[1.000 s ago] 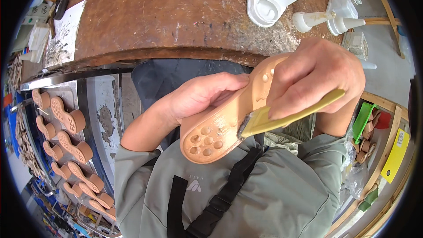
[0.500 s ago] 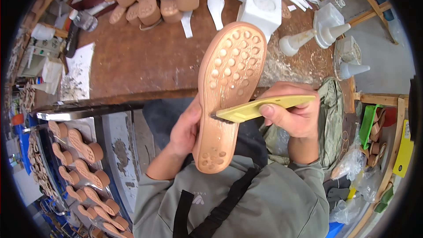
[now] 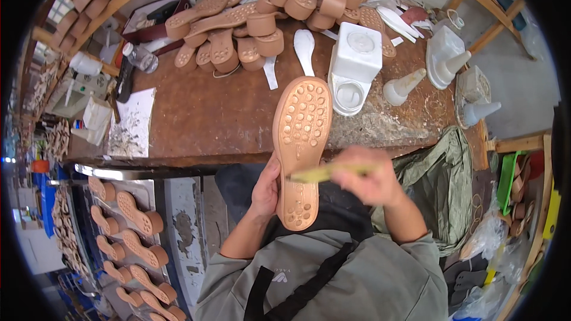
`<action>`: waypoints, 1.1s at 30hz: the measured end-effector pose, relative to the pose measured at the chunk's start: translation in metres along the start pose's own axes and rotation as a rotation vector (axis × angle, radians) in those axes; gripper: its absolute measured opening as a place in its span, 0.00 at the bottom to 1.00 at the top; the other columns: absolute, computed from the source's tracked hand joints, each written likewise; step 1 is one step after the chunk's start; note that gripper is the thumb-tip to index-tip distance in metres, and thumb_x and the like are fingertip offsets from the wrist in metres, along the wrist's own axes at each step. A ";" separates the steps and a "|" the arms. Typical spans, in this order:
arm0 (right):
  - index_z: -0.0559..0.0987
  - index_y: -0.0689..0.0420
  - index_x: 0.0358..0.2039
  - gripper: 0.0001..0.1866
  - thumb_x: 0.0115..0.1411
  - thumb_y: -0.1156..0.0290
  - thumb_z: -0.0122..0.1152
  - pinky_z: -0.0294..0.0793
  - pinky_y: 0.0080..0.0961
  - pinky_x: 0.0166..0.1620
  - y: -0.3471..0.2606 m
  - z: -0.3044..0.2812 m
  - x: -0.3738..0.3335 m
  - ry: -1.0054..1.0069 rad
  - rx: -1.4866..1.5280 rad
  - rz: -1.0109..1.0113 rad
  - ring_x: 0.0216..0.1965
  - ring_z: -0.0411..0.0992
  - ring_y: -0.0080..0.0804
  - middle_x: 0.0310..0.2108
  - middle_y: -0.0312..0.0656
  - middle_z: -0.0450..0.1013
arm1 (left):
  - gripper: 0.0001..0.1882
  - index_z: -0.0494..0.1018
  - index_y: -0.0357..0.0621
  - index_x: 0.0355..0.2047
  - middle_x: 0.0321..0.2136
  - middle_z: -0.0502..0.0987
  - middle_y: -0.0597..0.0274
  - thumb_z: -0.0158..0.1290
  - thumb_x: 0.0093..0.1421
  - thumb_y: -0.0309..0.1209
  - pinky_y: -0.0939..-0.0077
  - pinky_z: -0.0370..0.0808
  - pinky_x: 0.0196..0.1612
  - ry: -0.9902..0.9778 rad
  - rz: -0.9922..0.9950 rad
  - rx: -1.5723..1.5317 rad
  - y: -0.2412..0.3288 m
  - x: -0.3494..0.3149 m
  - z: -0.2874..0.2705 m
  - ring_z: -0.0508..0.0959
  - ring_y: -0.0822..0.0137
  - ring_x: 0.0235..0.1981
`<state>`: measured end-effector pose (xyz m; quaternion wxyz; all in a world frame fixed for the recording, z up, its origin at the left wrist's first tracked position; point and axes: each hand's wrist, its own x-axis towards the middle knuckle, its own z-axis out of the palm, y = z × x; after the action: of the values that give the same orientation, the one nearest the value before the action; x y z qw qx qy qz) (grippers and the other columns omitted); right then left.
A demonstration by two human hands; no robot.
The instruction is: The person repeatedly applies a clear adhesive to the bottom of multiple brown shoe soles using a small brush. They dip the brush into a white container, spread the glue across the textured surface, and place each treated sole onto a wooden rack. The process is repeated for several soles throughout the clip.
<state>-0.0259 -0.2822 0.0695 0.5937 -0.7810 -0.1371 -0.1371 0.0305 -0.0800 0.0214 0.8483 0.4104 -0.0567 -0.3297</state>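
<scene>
My left hand [image 3: 267, 189] is holding a tan shoe sole [image 3: 302, 120] by its left edge, at twelve o'clock from my chest, dimpled face toward me. My right hand [image 3: 366, 179], blurred, is gripping a yellow brush [image 3: 318, 174] across the sole's narrow middle; I am judging this one unfinished, without being able to tell how much is left. From it, more soles [image 3: 146, 251] are lying on a metal tray [image 3: 148, 192] at eight o'clock, and piled soles [image 3: 223, 50] are sitting on the table [image 3: 208, 119] at eleven; their stage is not showing.
</scene>
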 end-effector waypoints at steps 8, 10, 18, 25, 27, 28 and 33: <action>0.79 0.63 0.34 0.10 0.62 0.68 0.57 0.57 0.11 0.20 0.042 -0.022 0.034 0.562 0.288 0.313 0.16 0.65 0.14 0.16 0.31 0.71 | 0.37 0.54 0.32 0.61 0.56 0.64 0.38 0.30 0.66 0.54 0.49 0.72 0.51 -0.109 -0.255 -0.350 0.002 0.037 -0.034 0.71 0.46 0.52; 0.78 0.63 0.34 0.10 0.62 0.68 0.57 0.58 0.12 0.20 0.055 -0.026 0.018 0.601 0.301 0.287 0.16 0.65 0.14 0.16 0.32 0.71 | 0.45 0.49 0.32 0.63 0.59 0.59 0.40 0.38 0.61 0.61 0.50 0.68 0.56 -0.134 -0.113 -0.312 0.011 0.015 -0.035 0.67 0.46 0.56; 0.78 0.64 0.35 0.11 0.61 0.67 0.59 0.60 0.13 0.20 0.053 -0.021 0.009 0.751 0.415 0.194 0.16 0.66 0.18 0.18 0.34 0.71 | 0.42 0.55 0.35 0.57 0.48 0.68 0.56 0.66 0.44 0.25 0.73 0.65 0.55 0.237 0.315 0.592 -0.004 -0.034 -0.042 0.69 0.68 0.51; 0.76 0.64 0.37 0.11 0.60 0.68 0.59 0.60 0.12 0.18 0.042 -0.018 0.014 0.812 0.410 0.159 0.16 0.64 0.15 0.23 0.34 0.72 | 0.39 0.60 0.35 0.53 0.47 0.70 0.59 0.67 0.42 0.30 0.73 0.67 0.54 0.173 0.527 0.351 0.073 -0.041 -0.068 0.70 0.70 0.48; 0.75 0.64 0.35 0.11 0.60 0.68 0.59 0.59 0.12 0.17 0.037 -0.019 0.023 0.829 0.399 0.139 0.15 0.63 0.16 0.22 0.35 0.71 | 0.43 0.62 0.32 0.53 0.46 0.73 0.54 0.67 0.37 0.34 0.69 0.71 0.52 0.233 0.742 0.185 0.123 -0.038 -0.063 0.75 0.61 0.48; 0.75 0.64 0.34 0.10 0.60 0.68 0.59 0.59 0.12 0.17 0.033 -0.013 0.035 0.823 0.404 0.147 0.15 0.63 0.16 0.22 0.35 0.71 | 0.44 0.62 0.32 0.53 0.45 0.73 0.52 0.67 0.36 0.38 0.65 0.72 0.50 0.283 0.908 0.140 0.156 -0.036 -0.052 0.74 0.59 0.47; 0.74 0.63 0.30 0.09 0.60 0.69 0.58 0.60 0.16 0.15 0.001 0.026 0.119 0.684 0.367 0.109 0.13 0.63 0.19 0.19 0.36 0.68 | 0.40 0.60 0.31 0.56 0.49 0.69 0.43 0.59 0.46 0.41 0.54 0.70 0.52 0.234 1.614 0.178 0.338 -0.033 -0.030 0.72 0.50 0.48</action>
<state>0.0864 -0.2515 0.1069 0.7412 -0.5774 0.0879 -0.3309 0.1889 0.1108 0.2549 0.7890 0.3410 -0.2716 0.4329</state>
